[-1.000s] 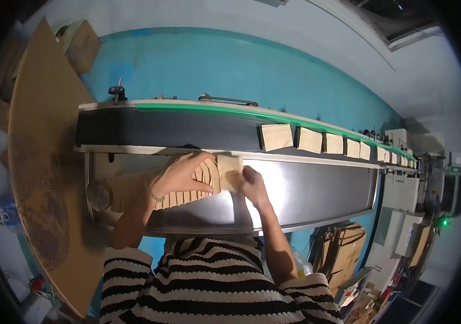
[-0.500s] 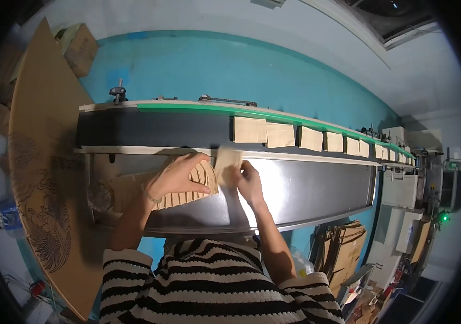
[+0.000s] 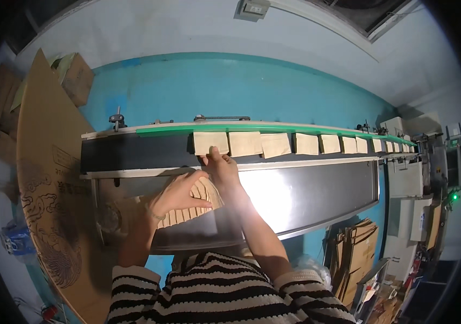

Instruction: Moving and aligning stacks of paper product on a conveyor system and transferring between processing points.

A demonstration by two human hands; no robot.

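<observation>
Lying on the dark belt by the green rail, a tan packet is pinched at its near edge by the R hand, thumb on top, nearly closed. L hand, half-open (bracelet on that wrist, btw), clasps a fanned stack over the metal tray. More packets line up R.

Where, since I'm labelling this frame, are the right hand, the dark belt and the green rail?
Right hand point(image 3: 222, 168): head view, middle of the hand.
Dark belt point(image 3: 136, 152): head view, bare surface near its left end.
Green rail point(image 3: 277, 130): head view, about midway along.
</observation>
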